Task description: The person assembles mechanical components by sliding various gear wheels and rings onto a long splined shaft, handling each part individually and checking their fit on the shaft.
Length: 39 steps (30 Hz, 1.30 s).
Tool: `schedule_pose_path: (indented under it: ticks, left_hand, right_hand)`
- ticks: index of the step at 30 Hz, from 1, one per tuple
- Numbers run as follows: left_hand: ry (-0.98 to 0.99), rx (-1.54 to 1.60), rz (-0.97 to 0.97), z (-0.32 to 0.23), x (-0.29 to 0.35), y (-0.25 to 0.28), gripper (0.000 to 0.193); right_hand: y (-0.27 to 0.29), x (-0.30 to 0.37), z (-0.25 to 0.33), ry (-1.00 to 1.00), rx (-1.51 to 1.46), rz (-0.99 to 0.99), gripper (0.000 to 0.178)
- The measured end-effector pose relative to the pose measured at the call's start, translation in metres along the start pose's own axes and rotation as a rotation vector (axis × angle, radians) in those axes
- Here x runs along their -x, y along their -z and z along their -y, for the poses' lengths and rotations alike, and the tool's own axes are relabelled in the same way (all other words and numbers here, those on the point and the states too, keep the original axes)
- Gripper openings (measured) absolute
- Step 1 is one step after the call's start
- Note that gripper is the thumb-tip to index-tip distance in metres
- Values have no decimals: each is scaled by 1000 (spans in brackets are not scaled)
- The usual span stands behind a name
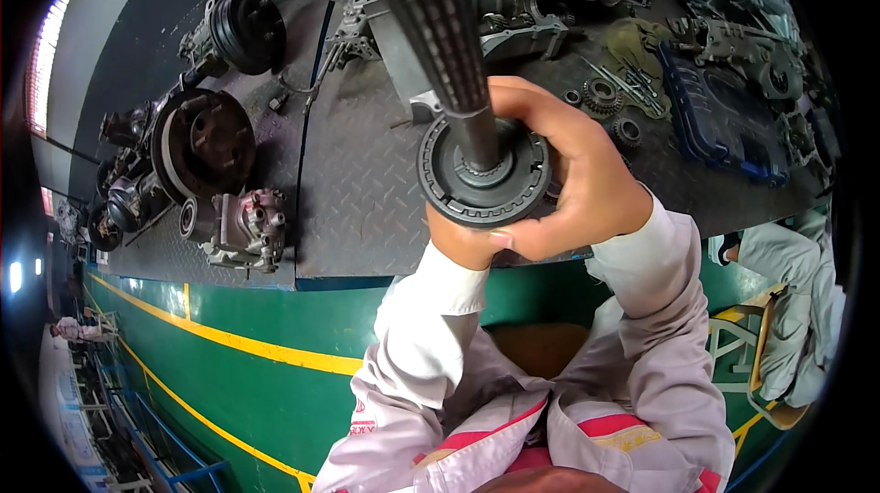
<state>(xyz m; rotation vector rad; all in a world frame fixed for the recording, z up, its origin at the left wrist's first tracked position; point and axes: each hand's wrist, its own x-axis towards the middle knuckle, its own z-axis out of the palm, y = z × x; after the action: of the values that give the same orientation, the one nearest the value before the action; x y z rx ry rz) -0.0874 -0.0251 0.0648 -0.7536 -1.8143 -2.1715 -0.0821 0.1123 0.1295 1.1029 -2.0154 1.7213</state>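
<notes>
Splined shaft (445, 49), dark steel, one off: stands end-on toward the lens, leaning toward the upper left, foot seated in the middle of the ring, all above the near edge of the bench.

Toothed ring (458, 192), dark grey, one: encircles the shaft's foot, notched rim facing up.

Right hand (591, 168), bare: wrapped around the ring's right side, thumb along the near rim, fingers curled behind; clamped on it.

Left hand (458, 241), bare: beneath the ring's near left edge, mostly hidden; whether its fingers close on anything cannot be told.

Handling note: the long shaft probably makes the piece top-heavy, so a steady hold calls for both palms low and spread, the shaft kept closer to upright, and fingertips clear of the notches. Staying over the bench would spare the floor and feet a drop.

Surroundings: bench (344, 218), tread-patterned metal; loose gears (601, 97), right of the hands; blue case (720, 117), beyond them; brake drum (213, 140) and metal housing (246, 229), to the left; green floor (275, 321), yellow-lined.
</notes>
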Motion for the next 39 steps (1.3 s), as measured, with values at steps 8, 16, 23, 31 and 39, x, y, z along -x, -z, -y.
schedule_pose_path:
  ticks: [8, 16, 23, 31, 39]
  left_hand:
    - [59, 66, 105, 3, -5, 12, 77]
    - [-2, 105, 71, 20, 9, 11, 100]
    - [93, 99, -70, 15, 14, -3, 91]
    - [184, 92, -214, 12, 6, -13, 87]
    - [36, -92, -272, 18, 8, -16, 81]
  right_hand:
    - [0, 3, -2, 7, -36, 21, 73]
    - [-1, 22, -5, -63, -131, -65, 97]
    - [-16, 47, -21, -160, -238, -199, 115]
    - [-37, 39, -29, -87, -246, -350, 94]
    - [-41, 42, -27, -74, -177, -329, 85]
